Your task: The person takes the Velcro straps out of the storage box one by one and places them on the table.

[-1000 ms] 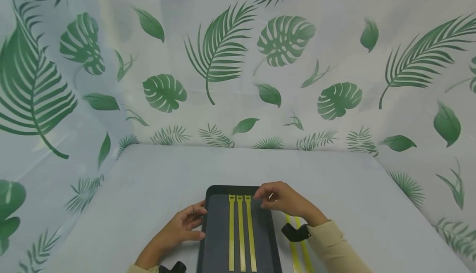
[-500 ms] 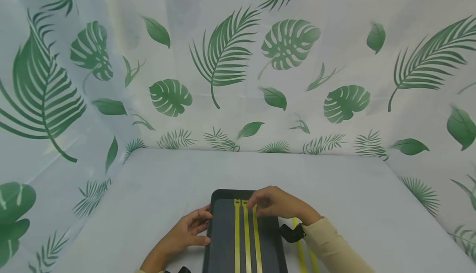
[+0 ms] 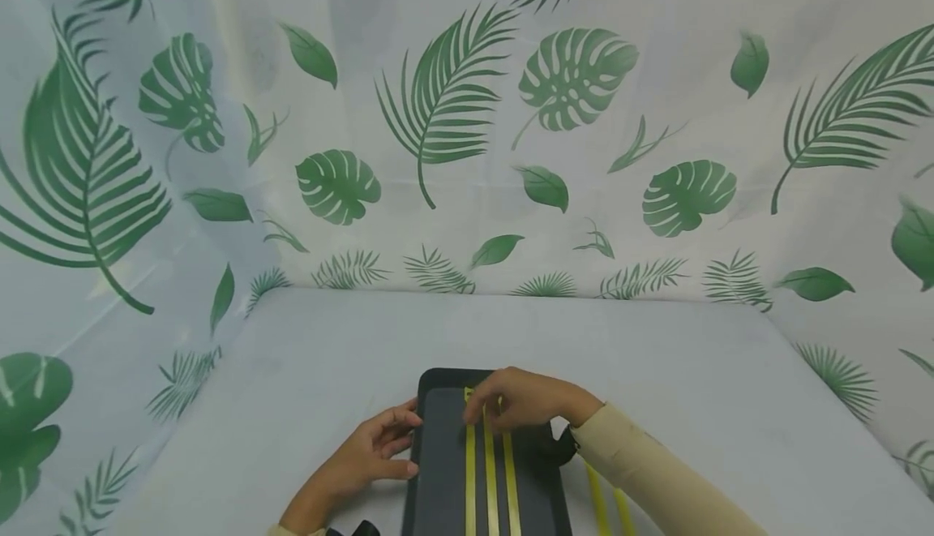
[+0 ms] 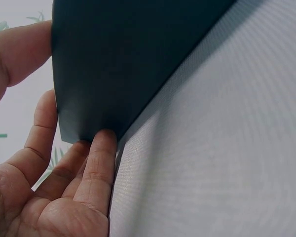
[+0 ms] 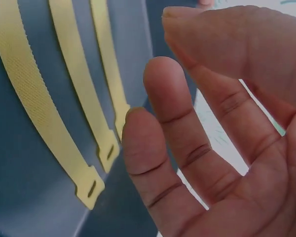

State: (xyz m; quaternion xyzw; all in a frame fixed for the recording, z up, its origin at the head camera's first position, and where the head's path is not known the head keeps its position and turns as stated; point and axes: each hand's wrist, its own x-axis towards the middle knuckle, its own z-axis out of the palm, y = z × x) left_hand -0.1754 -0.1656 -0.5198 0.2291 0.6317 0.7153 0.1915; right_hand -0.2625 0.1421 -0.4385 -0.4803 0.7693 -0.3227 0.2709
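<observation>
A dark rectangular tray [image 3: 442,463] holds three yellow hook-and-loop cable ties [image 3: 492,483], laid lengthwise side by side, slotted heads at the far end. My left hand [image 3: 368,451] rests against the tray's left side; in the left wrist view its thumb and fingertips touch the outer wall [image 4: 113,64], fingers fairly straight. Over the heads of the ties hovers my right hand [image 3: 521,400], its fingers loosely bent, partly hiding them in the head view. In the right wrist view nothing lies between those fingers, and the ties [image 5: 37,98] lie beside them, slots visible.
More yellow ties [image 3: 600,497] lie on the white table [image 3: 328,341] right of the tray, partly behind the right sleeve [image 3: 649,471]. A leaf-patterned curtain [image 3: 467,139] surrounds the table at the back and sides.
My right hand has moved left from the tray's far right corner to above the ties. The left hand stays at the tray's left side. The whole head view has shifted slightly.
</observation>
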